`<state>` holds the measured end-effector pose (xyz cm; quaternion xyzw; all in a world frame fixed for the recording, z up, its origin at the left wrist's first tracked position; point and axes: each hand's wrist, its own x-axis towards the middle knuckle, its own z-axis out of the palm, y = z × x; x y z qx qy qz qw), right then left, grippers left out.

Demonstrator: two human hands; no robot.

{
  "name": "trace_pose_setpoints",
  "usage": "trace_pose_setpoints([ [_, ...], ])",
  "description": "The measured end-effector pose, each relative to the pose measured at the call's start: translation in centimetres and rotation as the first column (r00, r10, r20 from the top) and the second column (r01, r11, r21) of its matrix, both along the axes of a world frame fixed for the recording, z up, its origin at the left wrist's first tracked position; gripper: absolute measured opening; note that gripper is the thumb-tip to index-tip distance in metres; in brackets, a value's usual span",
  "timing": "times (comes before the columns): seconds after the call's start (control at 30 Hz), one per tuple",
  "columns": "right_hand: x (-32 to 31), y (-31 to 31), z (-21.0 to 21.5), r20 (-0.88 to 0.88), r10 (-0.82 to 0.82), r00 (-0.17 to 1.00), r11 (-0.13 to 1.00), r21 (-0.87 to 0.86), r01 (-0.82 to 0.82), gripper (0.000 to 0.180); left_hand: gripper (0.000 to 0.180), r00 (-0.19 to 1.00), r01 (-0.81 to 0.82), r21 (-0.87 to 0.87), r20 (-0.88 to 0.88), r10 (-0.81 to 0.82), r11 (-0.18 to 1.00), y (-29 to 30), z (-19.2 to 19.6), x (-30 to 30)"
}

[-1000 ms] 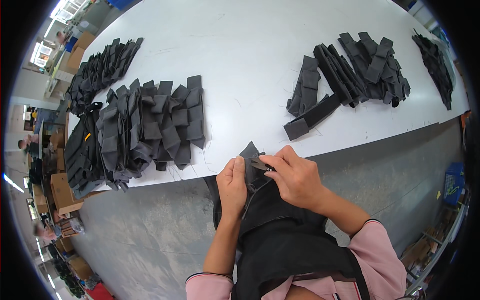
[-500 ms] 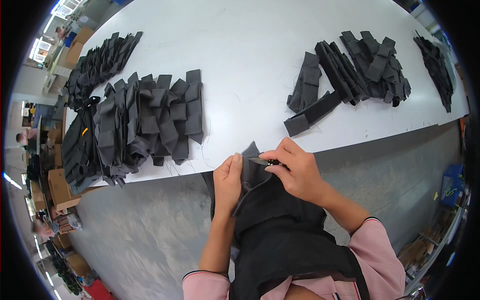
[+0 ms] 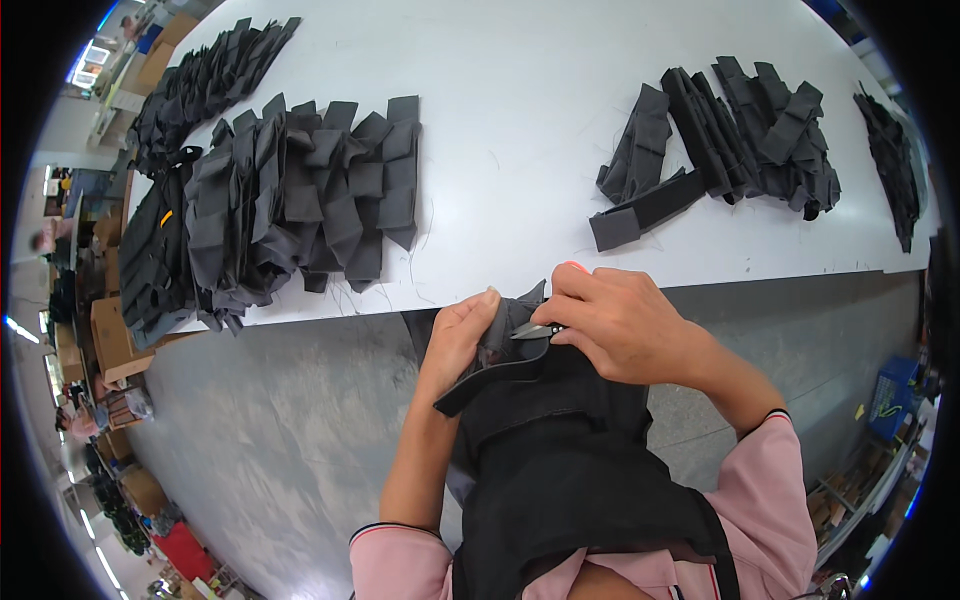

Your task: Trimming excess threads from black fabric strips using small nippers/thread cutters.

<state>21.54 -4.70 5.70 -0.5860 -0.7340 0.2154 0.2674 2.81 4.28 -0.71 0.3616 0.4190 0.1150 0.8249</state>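
A dark grey fabric piece (image 3: 492,376) is pinched in my left hand (image 3: 458,338), its thumb pressed against the upper edge. Part of the piece folds over and hangs across my left wrist. My right hand (image 3: 622,322) is closed around a small pair of thread snips (image 3: 530,331); their metal blades point left and lie against the fabric, close to the left thumb. A bit of orange shows above the right knuckles. Most of the snips' handle is hidden by the fingers.
The white table (image 3: 500,200) bears a large pile of dark grey folded fabric strips (image 3: 300,190) at left, another pile (image 3: 148,255) beside it and one behind (image 3: 215,80). More strips (image 3: 735,130) lie at right. Cardboard boxes (image 3: 115,340) and a blue crate (image 3: 893,395) stand beyond.
The snips' blades have come lower on the fabric and show more fully. My right hand has turned, and the fabric's folded end now sticks out over my left wrist. The view has shifted slightly.
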Motion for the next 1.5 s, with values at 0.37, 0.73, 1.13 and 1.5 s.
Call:
trace_pose_setpoints([
  [0.37,-0.1,-0.7,0.5,-0.033,0.072,0.997,0.976,-0.205,-0.078,0.021,0.030,0.996,0.059,-0.011,0.066,-0.058,0.998,-0.1,0.2,-0.2],
  [0.73,0.4,-0.7,-1.1,-0.208,0.092,0.974,0.972,-0.193,-0.133,0.030,0.029,0.993,0.104,-0.036,0.059,-0.102,0.994,0.2,0.6,-0.5],
  [1.13,-0.3,-1.2,-1.1,-0.126,0.071,0.990,0.989,-0.117,-0.086,0.033,0.030,0.986,0.152,-0.026,0.075,-0.149,0.988,0.6,0.1,-0.6],
  [1.5,0.0,-0.8,-0.8,-0.141,0.149,0.979,0.969,-0.178,-0.173,0.023,0.031,0.976,0.199,-0.073,0.103,-0.192,0.977,0.2,-0.3,-0.4],
])
